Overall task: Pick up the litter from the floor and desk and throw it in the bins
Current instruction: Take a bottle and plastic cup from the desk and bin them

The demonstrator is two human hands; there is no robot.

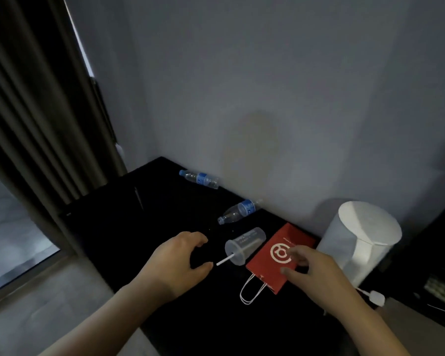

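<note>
On the black desk [144,227] lie a clear plastic cup [244,246] on its side with a white straw [225,260], a red paper bag [272,268] with white cord handles, and two clear water bottles with blue labels, one near [238,211] and one far [199,178]. My left hand [180,260] hovers just left of the straw, fingers and thumb spread in a relaxed curve, holding nothing. My right hand [311,268] hangs over the red bag's right side, fingers loosely bent, empty.
A white cylindrical lamp or humidifier [360,242] stands right of the bag, with a white plug and cord [375,296] beside it. A dark curtain [36,124] hangs at the left by a window. A grey wall backs the desk.
</note>
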